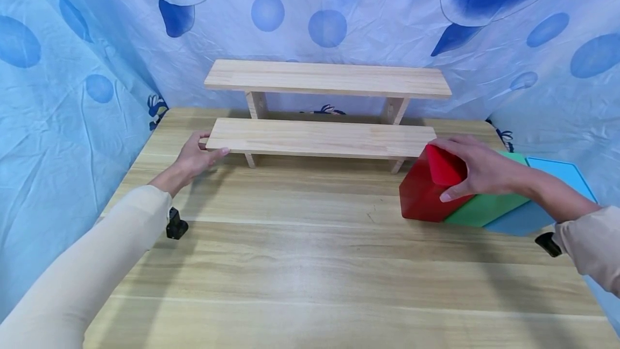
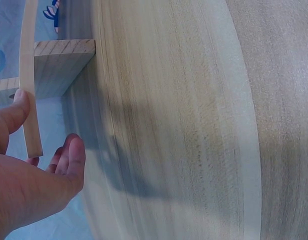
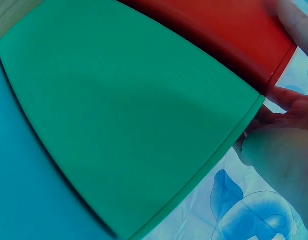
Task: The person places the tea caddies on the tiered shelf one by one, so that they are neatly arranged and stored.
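A light wooden two-tier shelf point(image 1: 322, 138) stands at the back of the table. My left hand point(image 1: 195, 156) is at the left end of its lower board, thumb against the front edge. In the left wrist view, the thumb lies on one side of the board point(image 2: 28, 65) and the curled fingers pass round the other side, with a gap beside the fingertips. Right of the shelf, my right hand point(image 1: 477, 166) grips the top of a red tapered box point(image 1: 421, 195). A green box point(image 1: 489, 209) and a blue box point(image 1: 520, 218) lean beside it in a row.
The pale wooden table point(image 1: 300, 263) stretches in front of the shelf. A blue whale-print curtain point(image 1: 300, 9) hangs behind and along both sides. Small black devices point(image 1: 176, 224) sit at both wrists. The right forearm crosses over the green and blue boxes.
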A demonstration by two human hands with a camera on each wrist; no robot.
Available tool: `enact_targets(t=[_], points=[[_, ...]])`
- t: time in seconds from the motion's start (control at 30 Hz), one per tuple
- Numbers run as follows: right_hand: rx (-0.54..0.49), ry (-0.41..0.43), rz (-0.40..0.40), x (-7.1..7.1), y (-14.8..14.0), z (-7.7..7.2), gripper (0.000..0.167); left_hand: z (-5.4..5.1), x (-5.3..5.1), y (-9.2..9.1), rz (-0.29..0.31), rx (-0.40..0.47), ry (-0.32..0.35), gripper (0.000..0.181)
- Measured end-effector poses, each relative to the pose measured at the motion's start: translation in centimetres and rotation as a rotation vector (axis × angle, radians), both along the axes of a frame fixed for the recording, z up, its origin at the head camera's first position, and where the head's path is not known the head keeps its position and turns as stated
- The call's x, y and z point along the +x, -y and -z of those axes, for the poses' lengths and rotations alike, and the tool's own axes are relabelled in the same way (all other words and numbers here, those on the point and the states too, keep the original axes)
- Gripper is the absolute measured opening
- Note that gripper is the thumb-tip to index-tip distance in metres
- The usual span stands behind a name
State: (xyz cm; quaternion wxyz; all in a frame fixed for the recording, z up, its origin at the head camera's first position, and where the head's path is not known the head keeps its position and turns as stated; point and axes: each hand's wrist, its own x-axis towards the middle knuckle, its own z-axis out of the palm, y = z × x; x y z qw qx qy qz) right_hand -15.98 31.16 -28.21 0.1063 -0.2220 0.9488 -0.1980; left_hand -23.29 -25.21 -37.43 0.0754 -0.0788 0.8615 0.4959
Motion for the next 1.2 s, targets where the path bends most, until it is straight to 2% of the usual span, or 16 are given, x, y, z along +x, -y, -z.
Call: enact_targets(t=[0.27,0.5,0.83,1.2], points=[[-0.007,-0.012,0.000,0.1,0.0,0.1,0.110,-0.1,0.1,-0.1,0.004,-0.016,-0.008,0.083],[0.004,-0.046,-0.022,0.3,0.2,0.1,0.108,-0.1,0.2,0.0,0.009,0.009,0.001,0.084],[0.024,-0.051,-0.009,0.6,0.9,-0.6,0.109,-0.2,0.2,0.0,0.016,0.019,0.004,0.084],[0.042,-0.067,-0.015,1.0,2.4,-1.5,0.103,-0.3,0.3,-0.1,0.025,0.029,0.007,0.086]])
